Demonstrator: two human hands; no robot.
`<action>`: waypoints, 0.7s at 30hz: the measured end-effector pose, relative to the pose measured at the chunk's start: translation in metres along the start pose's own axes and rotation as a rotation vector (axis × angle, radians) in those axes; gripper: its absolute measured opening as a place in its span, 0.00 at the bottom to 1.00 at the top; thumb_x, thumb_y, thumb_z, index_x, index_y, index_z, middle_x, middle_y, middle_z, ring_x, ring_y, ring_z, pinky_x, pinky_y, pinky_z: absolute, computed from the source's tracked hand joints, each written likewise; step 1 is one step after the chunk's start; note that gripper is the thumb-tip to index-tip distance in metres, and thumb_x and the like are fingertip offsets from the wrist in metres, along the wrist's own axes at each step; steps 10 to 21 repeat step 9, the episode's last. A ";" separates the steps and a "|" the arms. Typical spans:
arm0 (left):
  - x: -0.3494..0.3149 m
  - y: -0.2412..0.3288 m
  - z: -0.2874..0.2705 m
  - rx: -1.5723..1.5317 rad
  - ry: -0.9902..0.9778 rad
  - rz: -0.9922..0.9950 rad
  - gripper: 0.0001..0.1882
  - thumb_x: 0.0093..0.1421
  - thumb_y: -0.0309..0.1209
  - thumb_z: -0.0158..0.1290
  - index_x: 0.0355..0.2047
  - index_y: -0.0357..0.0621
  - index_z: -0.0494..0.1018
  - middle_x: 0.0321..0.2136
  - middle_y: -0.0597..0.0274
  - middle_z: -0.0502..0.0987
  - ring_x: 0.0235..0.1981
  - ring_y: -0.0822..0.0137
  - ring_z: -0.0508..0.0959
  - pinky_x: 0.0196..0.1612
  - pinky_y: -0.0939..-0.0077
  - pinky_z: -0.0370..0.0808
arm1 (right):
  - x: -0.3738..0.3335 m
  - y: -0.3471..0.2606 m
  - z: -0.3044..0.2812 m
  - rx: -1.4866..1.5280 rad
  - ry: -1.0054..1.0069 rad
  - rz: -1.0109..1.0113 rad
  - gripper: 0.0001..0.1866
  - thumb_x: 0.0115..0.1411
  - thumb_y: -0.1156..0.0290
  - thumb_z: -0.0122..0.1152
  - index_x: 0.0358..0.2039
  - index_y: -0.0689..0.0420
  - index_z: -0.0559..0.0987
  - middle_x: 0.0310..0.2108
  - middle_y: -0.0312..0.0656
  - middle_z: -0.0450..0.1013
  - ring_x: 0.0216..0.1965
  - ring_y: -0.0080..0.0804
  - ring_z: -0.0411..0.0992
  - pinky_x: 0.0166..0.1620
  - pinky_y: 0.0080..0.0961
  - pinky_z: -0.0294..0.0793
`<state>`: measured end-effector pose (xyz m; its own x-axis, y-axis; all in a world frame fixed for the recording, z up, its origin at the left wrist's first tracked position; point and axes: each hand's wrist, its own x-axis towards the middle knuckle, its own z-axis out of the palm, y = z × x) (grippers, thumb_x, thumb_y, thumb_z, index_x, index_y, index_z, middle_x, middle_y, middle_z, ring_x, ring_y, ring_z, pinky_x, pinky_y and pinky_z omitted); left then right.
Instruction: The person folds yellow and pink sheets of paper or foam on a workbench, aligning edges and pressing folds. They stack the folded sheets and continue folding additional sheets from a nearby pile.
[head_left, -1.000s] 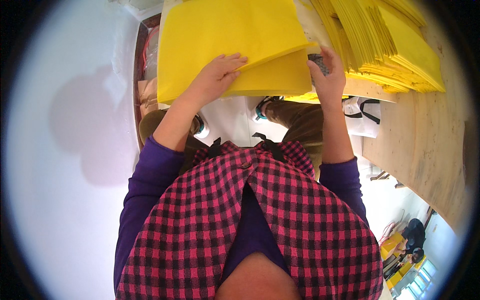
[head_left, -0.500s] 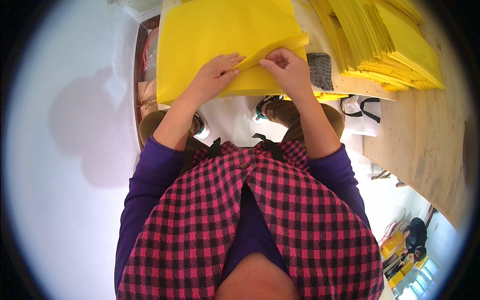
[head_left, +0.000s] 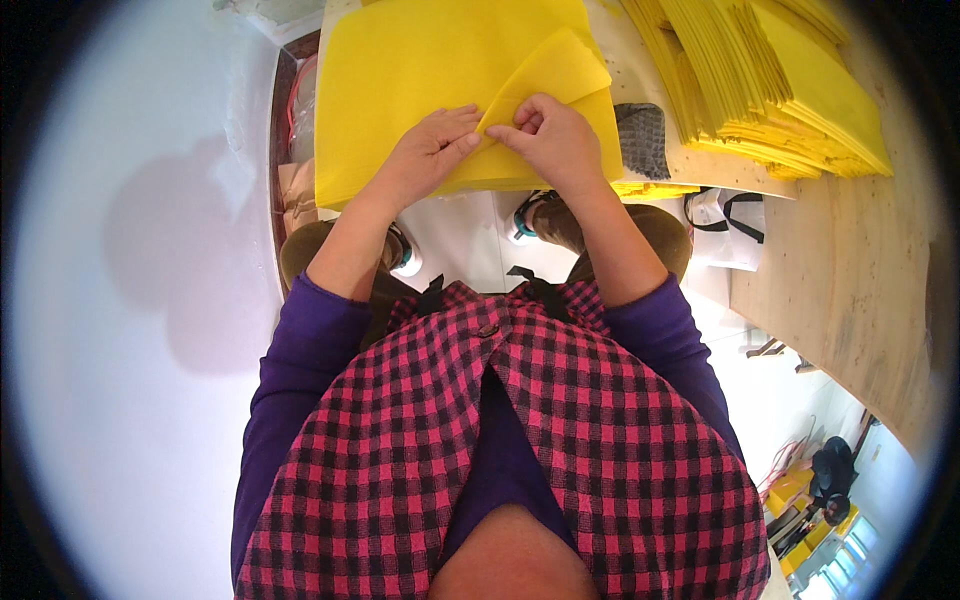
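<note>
A pile of yellow fabric sheets [head_left: 400,75] lies in front of me at the top of the view. The lower right corner of the top sheet is turned back as a pointed flap [head_left: 558,72]. My left hand [head_left: 435,148] lies palm down on the pile, its fingers stretched toward the flap's narrow end. Against that same end of the fold, my right hand [head_left: 557,142] is closed, thumb and forefinger pinching the edge of the yellow fabric sheet. The other fingers of that hand are curled in.
Folded yellow stacks [head_left: 830,110] lie on the wooden table [head_left: 830,260] to the right. A grey cloth [head_left: 642,140] sits beside my pile. Below hangs a white bag [head_left: 722,228] with black handles. A white wall [head_left: 120,420] is on my left. Another person [head_left: 832,475] works at lower right.
My right hand has slid left along the fold, closer to my left hand. The turned-back flap now spreads wider and higher. My left hand stays in place.
</note>
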<state>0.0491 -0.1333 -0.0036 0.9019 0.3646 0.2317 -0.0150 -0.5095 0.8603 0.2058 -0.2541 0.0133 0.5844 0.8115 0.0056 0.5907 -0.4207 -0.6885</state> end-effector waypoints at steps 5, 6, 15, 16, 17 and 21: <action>-0.002 -0.003 0.000 0.026 0.006 0.000 0.16 0.65 0.35 0.47 0.49 0.41 0.73 0.48 0.53 0.75 0.58 0.51 0.67 0.62 0.57 0.55 | -0.001 0.000 0.001 -0.016 -0.030 0.013 0.21 0.45 0.48 0.68 0.27 0.53 0.76 0.23 0.36 0.75 0.27 0.34 0.75 0.31 0.30 0.72; -0.002 -0.004 0.001 0.034 0.009 0.000 0.16 0.65 0.35 0.47 0.49 0.41 0.73 0.49 0.53 0.75 0.58 0.52 0.67 0.63 0.57 0.55 | -0.001 0.000 0.001 -0.018 -0.040 0.013 0.20 0.46 0.49 0.68 0.27 0.53 0.76 0.23 0.36 0.75 0.27 0.34 0.75 0.31 0.30 0.72; -0.001 -0.008 0.001 -0.022 -0.006 -0.009 0.16 0.64 0.34 0.47 0.49 0.41 0.72 0.50 0.51 0.74 0.59 0.52 0.66 0.63 0.55 0.53 | -0.003 0.000 0.001 0.005 -0.006 -0.031 0.19 0.46 0.53 0.70 0.26 0.55 0.76 0.20 0.35 0.73 0.23 0.26 0.72 0.28 0.24 0.70; -0.001 -0.008 0.001 -0.022 -0.006 -0.009 0.16 0.64 0.34 0.47 0.49 0.41 0.72 0.50 0.51 0.74 0.59 0.52 0.66 0.63 0.55 0.53 | -0.003 0.000 0.001 0.005 -0.006 -0.031 0.19 0.46 0.53 0.70 0.26 0.55 0.76 0.20 0.35 0.73 0.23 0.26 0.72 0.28 0.24 0.70; -0.001 -0.008 0.001 -0.022 -0.006 -0.009 0.16 0.64 0.34 0.47 0.49 0.41 0.72 0.50 0.51 0.74 0.59 0.52 0.66 0.63 0.55 0.53 | -0.003 0.000 0.001 0.005 -0.006 -0.031 0.19 0.46 0.53 0.70 0.26 0.55 0.76 0.20 0.35 0.73 0.23 0.26 0.72 0.28 0.24 0.70; -0.001 -0.008 0.001 -0.022 -0.006 -0.009 0.16 0.64 0.34 0.47 0.49 0.41 0.72 0.50 0.51 0.74 0.59 0.52 0.66 0.63 0.55 0.53 | -0.003 0.000 0.001 0.005 -0.006 -0.031 0.19 0.46 0.53 0.70 0.26 0.55 0.76 0.20 0.35 0.73 0.23 0.26 0.72 0.28 0.24 0.70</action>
